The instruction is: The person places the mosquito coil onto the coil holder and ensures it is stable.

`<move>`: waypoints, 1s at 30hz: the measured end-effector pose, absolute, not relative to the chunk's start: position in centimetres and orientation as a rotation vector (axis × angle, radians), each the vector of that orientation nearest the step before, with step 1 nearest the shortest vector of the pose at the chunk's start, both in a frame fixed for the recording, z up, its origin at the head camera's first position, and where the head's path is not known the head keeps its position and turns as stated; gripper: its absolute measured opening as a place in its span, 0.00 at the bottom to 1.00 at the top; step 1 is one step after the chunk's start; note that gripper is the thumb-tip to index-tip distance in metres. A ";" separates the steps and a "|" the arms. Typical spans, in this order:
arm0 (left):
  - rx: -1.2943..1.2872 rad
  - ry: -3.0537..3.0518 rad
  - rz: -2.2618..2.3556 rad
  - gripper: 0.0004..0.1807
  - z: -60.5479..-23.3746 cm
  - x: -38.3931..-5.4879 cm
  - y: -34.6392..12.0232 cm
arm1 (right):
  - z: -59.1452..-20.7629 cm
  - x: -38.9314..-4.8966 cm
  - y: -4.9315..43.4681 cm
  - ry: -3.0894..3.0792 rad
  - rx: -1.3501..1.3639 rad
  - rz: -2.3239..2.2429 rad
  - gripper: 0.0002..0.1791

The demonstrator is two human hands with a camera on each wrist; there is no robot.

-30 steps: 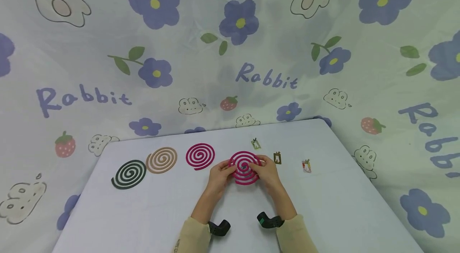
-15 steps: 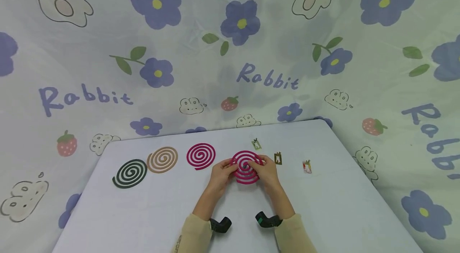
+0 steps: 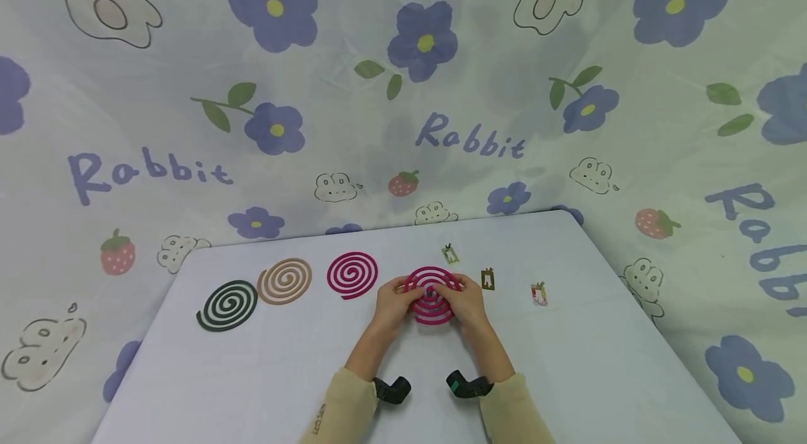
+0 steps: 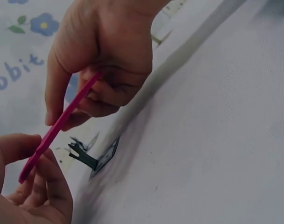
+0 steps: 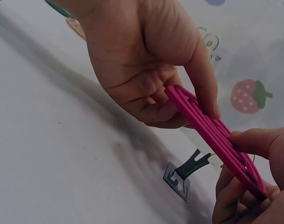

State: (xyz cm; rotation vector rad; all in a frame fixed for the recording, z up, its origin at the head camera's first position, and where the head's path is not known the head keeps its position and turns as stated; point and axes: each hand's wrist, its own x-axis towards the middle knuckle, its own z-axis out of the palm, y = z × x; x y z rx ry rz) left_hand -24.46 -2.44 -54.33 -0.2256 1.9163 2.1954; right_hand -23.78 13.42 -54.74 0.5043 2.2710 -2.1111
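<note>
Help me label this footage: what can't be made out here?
Head: dark stand, mostly behind the held magenta coil.
Head: sleeve lettering, too small to read.
Left wrist: the magenta coil's spiral face, seen edge-on.
Right wrist: most of the tan coil, behind the left hand.

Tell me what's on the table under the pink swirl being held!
A small dark stand with a forked top sits there. From the head view, the swirl covers most of it.

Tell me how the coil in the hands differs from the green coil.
The held coil is bright pink; the green coil is dark green. The held coil is off the table, pinched by the left hand and right hand; the green coil lies on it, untouched. Both are flat spirals.
</note>
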 end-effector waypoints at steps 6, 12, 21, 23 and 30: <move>-0.211 1.938 2.190 0.26 -54.1 -24.6 -2.3 | -54.9 -24.0 13.4 2.272 0.501 -2.096 0.29; -0.220 1.967 2.176 0.26 -54.6 -24.8 -2.1 | -55.1 -24.0 13.4 2.286 0.477 -2.094 0.29; -0.230 2.004 2.137 0.26 -54.7 -25.0 -1.9 | -55.0 -24.1 13.2 2.293 0.486 -2.099 0.27; -0.223 2.015 2.133 0.26 -54.8 -25.0 -1.9 | -55.0 -24.2 13.2 2.286 0.496 -2.099 0.27; -0.220 2.036 2.135 0.26 -55.0 -25.1 -1.7 | -55.1 -24.3 13.3 2.285 0.492 -2.092 0.28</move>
